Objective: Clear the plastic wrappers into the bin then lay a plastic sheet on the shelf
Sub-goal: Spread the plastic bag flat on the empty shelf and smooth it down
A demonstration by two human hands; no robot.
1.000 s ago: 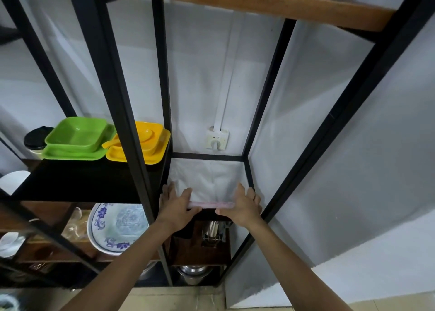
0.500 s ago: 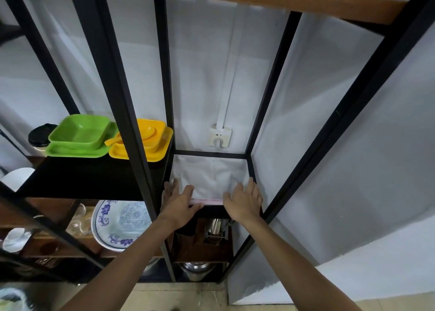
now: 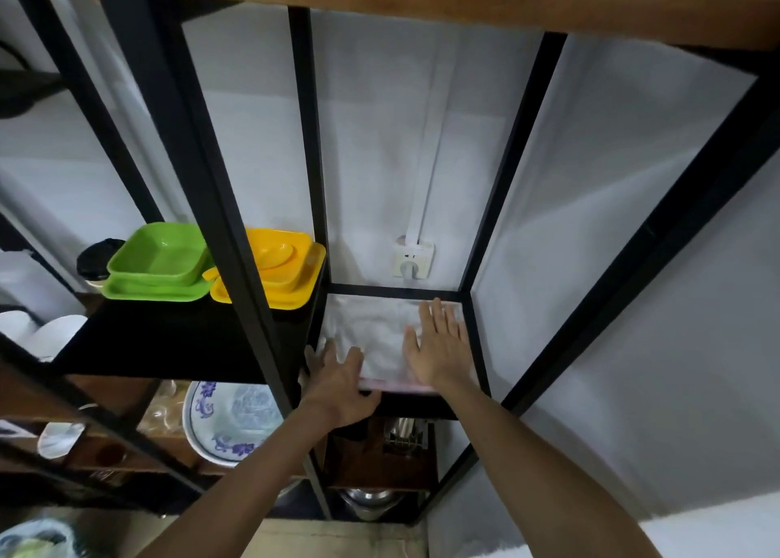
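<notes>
A pale plastic sheet [image 3: 371,329] with a pink front edge lies wrinkled on the narrow shelf [image 3: 396,291] of the black metal rack. My left hand [image 3: 337,378] presses flat on the sheet's front left corner, thumb hooked over the front edge. My right hand [image 3: 441,344] lies flat with spread fingers on the right half of the sheet, fingertips near the back rail. Neither hand grips anything. No wrappers or bin are clearly visible.
Green trays [image 3: 158,264] and yellow trays [image 3: 274,268] are stacked on the black shelf to the left. A blue-patterned plate [image 3: 232,418] and steel utensils [image 3: 403,431] sit on lower levels. A wall socket [image 3: 413,258] is behind. Black uprights [image 3: 502,169] frame the narrow bay.
My right hand has slid from the sheet's front edge toward the back right, fingers spread flat. My left hand has stayed at the front left corner. The camera has come closer.
</notes>
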